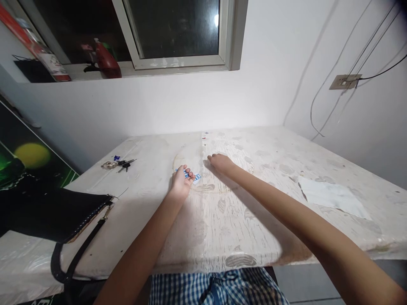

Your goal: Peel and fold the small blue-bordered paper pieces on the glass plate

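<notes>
Here, a whitish, leaf-patterned worktop [219, 237] stands against plain white walls [197, 101] below a pale-framed window [181, 62]. Over its middle, the left hand [181, 184] grasps a small white-and-blue printed piece [197, 178]; the right hand [221, 163] curls nearby, and whether it grips anything I cannot tell. A flat white sheet [333, 198] lies rightward, dark metal keys [125, 164] and a black bag [60, 212] leftward.
</notes>
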Demonstrator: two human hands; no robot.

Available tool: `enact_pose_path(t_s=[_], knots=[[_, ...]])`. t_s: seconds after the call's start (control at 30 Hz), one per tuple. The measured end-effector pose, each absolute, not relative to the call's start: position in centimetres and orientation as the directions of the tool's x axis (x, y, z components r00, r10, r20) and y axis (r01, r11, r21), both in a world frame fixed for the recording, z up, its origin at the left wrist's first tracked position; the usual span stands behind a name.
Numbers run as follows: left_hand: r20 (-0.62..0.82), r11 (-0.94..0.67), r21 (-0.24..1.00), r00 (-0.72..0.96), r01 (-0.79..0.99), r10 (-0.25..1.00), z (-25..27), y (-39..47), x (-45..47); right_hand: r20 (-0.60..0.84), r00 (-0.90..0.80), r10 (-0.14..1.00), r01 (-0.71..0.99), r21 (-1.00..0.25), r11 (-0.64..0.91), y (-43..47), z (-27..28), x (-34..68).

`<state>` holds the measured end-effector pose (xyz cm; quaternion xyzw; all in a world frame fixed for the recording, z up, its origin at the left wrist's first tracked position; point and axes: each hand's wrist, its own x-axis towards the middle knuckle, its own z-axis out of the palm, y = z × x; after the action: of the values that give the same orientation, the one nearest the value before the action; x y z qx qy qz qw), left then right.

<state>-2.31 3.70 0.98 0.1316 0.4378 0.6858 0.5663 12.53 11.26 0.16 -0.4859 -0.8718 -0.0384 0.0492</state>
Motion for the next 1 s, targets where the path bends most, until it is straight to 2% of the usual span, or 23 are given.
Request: enact_pose_path(t_s=[0.07,0.13,0.17,0.23,0.27,0.33,0.4,0.5,0.57,0.6,0.67,0.73,1.0], knots=[[-0.314,0.023,0.748,-0.323,-0.664,0.893,0.9,3.7,-2.3,0.217,-0.481,0.849,0.859,-0.077,0.506,11.1,0.3,13.1],[-0.313,0.025,0.746,-0.318,-0.665,0.895,0.8,3.7,-2.3,0.309,-0.376,0.874,0.83,-0.308,0.466,10.8,0.3,13.6],[-0.314,0.029,0.746,-0.313,-0.666,0.896,0.8,3.7,-2.2,0.309,-0.315,0.897,0.78,-0.454,0.43,10.6,0.3,13.9],[-0.316,0.034,0.744,-0.306,-0.668,0.898,0.9,3.7,-2.1,0.191,-0.271,0.944,0.639,-0.697,0.325,10.1,0.1,14.4],[-0.319,0.035,0.742,-0.306,-0.669,0.897,0.9,3.6,-2.0,0.114,-0.289,0.95,0.578,-0.77,0.269,9.8,-0.1,14.6],[-0.327,0.034,0.735,-0.311,-0.677,0.892,1.1,3.6,-2.0,0.04,-0.327,0.944,0.521,-0.826,0.215,9.2,-0.5,15.1],[-0.335,0.034,0.727,-0.312,-0.686,0.889,1.4,3.5,-2.1,0.107,-0.307,0.946,0.57,-0.775,0.272,8.6,-1.0,15.3],[-0.331,0.015,0.716,-0.32,-0.698,0.888,1.8,3.5,-2.3,0.318,-0.268,0.91,0.742,-0.534,0.405,7.4,-1.6,15.0],[-0.323,-0.011,0.712,-0.34,-0.702,0.883,1.9,3.6,-2.6,0.395,-0.367,0.842,0.759,-0.397,0.517,6.5,-1.9,14.2],[-0.317,-0.026,0.709,-0.352,-0.704,0.881,2.0,3.6,-2.8,0.4,-0.455,0.795,0.716,-0.367,0.594,6.2,-2.0,13.6],[-0.309,-0.05,0.704,-0.368,-0.709,0.877,2.1,3.7,-3.1,0.389,-0.624,0.678,0.59,-0.335,0.734,5.7,-2.1,12.1],[-0.3,-0.07,0.694,-0.376,-0.717,0.877,2.2,3.8,-3.5,0.368,-0.691,0.622,0.535,-0.319,0.782,5.8,-2.1,10.6],[-0.301,-0.084,0.674,-0.377,-0.734,0.876,2.4,3.9,-4.0,0.081,-0.723,0.686,0.619,-0.364,0.696,8.2,0.0,7.1]])
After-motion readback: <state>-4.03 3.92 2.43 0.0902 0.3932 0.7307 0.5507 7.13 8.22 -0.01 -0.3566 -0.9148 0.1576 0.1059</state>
